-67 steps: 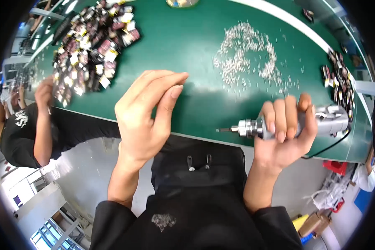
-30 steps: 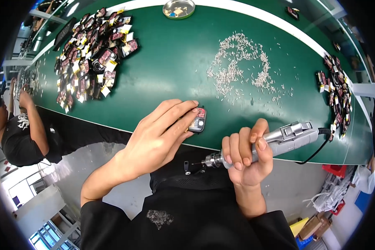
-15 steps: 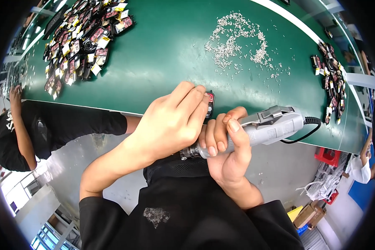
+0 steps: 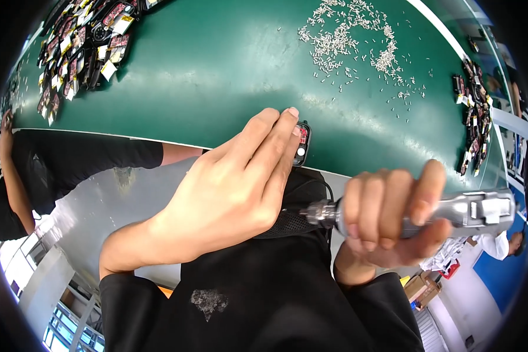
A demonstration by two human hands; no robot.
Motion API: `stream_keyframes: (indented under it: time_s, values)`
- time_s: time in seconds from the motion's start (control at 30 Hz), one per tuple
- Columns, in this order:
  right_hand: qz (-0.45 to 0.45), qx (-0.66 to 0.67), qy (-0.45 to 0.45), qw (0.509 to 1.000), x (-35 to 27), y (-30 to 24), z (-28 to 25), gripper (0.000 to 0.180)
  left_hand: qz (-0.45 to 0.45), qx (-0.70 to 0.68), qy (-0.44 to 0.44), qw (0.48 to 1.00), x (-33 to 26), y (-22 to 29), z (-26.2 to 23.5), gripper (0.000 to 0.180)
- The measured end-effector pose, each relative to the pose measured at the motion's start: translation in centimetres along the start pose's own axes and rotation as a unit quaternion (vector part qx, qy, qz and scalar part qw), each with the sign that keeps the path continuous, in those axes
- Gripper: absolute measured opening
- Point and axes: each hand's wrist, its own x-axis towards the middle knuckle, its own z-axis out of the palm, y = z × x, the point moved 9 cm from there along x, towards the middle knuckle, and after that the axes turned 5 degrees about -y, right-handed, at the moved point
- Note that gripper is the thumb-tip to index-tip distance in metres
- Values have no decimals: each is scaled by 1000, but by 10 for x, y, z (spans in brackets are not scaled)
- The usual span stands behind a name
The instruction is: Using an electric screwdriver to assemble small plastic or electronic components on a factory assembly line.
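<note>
A small black device casing (image 4: 307, 149) with a red circuit board and a round white part lies at the green table's front edge. My left hand (image 4: 229, 188) is closed against its left side, fingers long and pressed together, covering part of it; the thumb is hidden. My right hand (image 4: 390, 214) is wrapped around a grey electric screwdriver (image 4: 487, 212), slightly blurred by motion. The tool lies nearly level in front of my body, off the table edge, its bit end pointing left toward my left wrist and apart from the casing.
Many tiny silver screws (image 4: 334, 47) are scattered on the green table (image 4: 217, 76) beyond my hands. A heap of similar casings (image 4: 94, 41) with white and yellow tags is at far left, another row (image 4: 477, 117) at right. A person in black (image 4: 70, 170) sits at left.
My right hand has drawn the screwdriver right and nearer my body, turning it more level. My left hand stays at the casing, its fingers straighter. The view has shifted slightly.
</note>
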Motion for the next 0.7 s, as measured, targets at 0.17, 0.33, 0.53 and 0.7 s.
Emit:
stream_keyframes:
  time_s: [0.17,0.33,0.53,0.7]
  values:
    - [-17,-41,-32,999,37,-28,-6,24,10,17,27,999,-4,-1,4,38]
    - [-16,-68,-64,995,55,-17,-15,28,12,19,54,998,-5,-2,5,37]
    - [5,-85,-68,994,53,-9,-20,27,12,4,71,997,-6,-1,5,36]
    - [21,-104,-85,991,57,-5,-12,25,0,-47,64,997,-5,-5,5,34]
